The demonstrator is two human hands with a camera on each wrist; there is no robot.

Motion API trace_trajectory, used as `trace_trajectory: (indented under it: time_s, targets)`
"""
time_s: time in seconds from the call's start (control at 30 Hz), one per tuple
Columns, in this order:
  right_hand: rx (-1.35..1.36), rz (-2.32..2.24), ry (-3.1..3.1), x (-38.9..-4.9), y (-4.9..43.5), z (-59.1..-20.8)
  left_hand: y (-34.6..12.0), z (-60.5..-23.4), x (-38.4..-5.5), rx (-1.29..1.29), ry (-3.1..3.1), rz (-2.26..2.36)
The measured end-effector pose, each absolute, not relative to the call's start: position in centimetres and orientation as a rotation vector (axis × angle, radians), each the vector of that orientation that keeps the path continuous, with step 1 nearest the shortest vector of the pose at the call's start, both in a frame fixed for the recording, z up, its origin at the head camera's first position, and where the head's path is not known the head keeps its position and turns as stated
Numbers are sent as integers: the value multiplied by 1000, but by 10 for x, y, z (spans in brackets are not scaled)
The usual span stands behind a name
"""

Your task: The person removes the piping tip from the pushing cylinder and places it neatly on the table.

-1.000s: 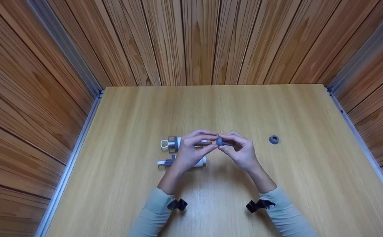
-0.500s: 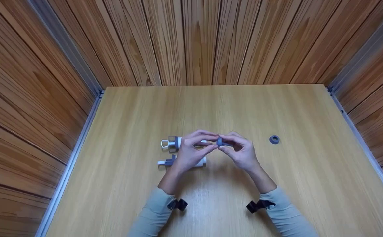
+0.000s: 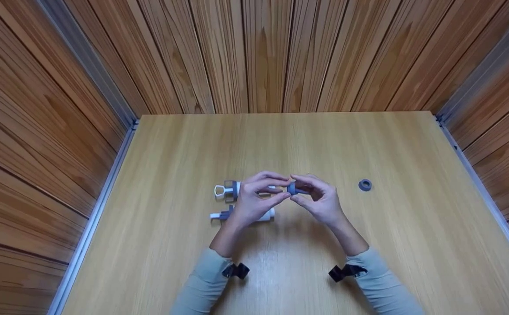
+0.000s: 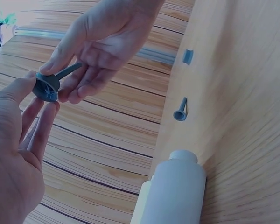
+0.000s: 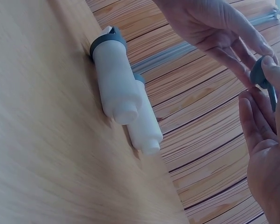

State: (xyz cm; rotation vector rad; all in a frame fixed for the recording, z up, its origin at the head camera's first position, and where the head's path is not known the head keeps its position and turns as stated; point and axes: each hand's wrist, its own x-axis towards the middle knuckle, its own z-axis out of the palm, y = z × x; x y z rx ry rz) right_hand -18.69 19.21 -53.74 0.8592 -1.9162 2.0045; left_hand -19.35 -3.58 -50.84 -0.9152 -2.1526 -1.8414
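Note:
Just above the middle of the table, both hands meet on a small grey stemmed piece (image 3: 293,188). My left hand (image 3: 281,189) pinches its round head (image 4: 45,87) between thumb and fingers. My right hand (image 3: 301,190) pinches the thin stem (image 4: 69,70) from the other side. In the right wrist view the grey piece (image 5: 258,74) shows only as an edge between the fingertips. Two white tubes with grey collars lie on the table under my left hand, one behind (image 3: 229,190) and one in front (image 3: 266,215).
A grey ring (image 3: 365,185) lies alone to the right of the hands. A second grey funnel-shaped piece (image 4: 180,111) lies on the table beyond the end of a white tube (image 4: 171,189). Wooden walls with metal rails (image 3: 96,205) close the table on three sides.

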Motion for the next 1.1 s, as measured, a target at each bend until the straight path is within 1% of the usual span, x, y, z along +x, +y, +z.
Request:
trace_trajectory:
  time_s: [0.6,0.8,1.1]
  targets:
    - [835,1957,-1944,-188,206,-536,-47,-502,-195,-931,-2093,-1803]
    - [879,1971,-1926,-187,206,-537,-48,-502,-193,-921,-2101,-1802]
    - [867,1969,-1940,-184,204,-537,-48,-502,-191,-926,-2124,-1798]
